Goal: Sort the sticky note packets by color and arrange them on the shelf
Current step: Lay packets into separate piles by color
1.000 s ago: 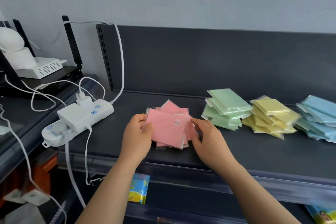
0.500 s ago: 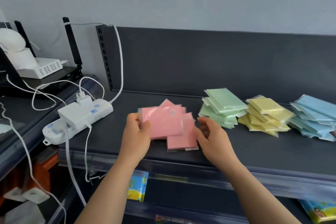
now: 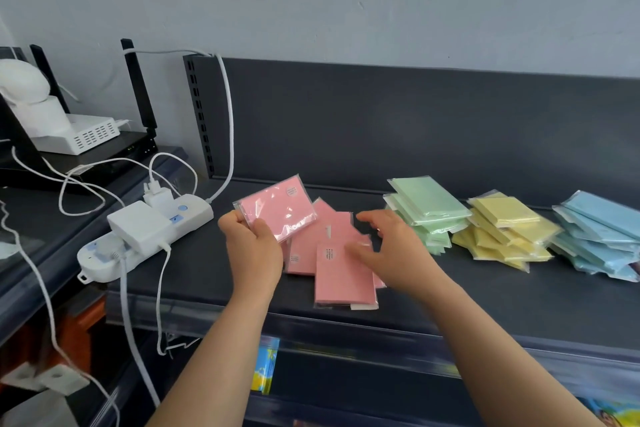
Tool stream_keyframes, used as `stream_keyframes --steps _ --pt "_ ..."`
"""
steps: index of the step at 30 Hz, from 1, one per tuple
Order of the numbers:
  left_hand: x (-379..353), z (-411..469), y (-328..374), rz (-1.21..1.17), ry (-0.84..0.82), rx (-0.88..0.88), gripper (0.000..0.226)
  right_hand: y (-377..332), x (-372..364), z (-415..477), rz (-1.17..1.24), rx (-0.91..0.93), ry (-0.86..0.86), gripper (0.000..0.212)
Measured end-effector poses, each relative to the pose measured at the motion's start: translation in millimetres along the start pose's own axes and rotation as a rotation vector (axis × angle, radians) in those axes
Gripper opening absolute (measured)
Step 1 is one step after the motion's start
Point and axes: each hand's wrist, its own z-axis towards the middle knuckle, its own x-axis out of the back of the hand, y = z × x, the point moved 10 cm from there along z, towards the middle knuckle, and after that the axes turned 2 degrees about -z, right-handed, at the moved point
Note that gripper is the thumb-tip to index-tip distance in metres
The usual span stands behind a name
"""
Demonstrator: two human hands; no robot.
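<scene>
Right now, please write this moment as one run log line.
left hand: holds pink packet | right hand: open over pink pile | green, yellow, blue: stacked

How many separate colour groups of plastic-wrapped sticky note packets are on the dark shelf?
4. Pink packets at the hands, one in the left hand; then rightward, green pile, yellow pile, blue pile, partly cut off.

Left hand [image 3: 254,250] grips a pink packet [image 3: 277,207], lifted and tilted above the loose pink packets [image 3: 341,267] on the dark shelf [image 3: 485,295]. Right hand [image 3: 398,253] hovers spread over them. Green stack [image 3: 427,208], yellow stack [image 3: 505,229], blue stack [image 3: 599,236] line up to the right.
</scene>
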Motion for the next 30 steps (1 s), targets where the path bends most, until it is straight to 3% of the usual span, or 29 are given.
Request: stream_keyframes --steps 5,11,24,30 --pt "-0.8 1.0 -4.0 -0.059 0.053 0.036 0.016 -2.8 -10.9 26.5 -0.101 -0.064 -0.04 0.007" --pt "-1.4 8.0 -10.8 -0.081 0.048 0.063 0.017 0.8 -15.3 43.2 -0.272 -0.173 -0.08 0.019" --pt "-9.9 32.0 1.6 -0.077 0.033 -0.053 0.026 10.1 37.8 46.2 0.355 -0.221 0.324 0.013" --pt "-34.5 46.6 10.2 -0.172 -0.162 -0.067 0.034 -8.2 42.7 61.5 0.364 -0.066 0.289 0.015"
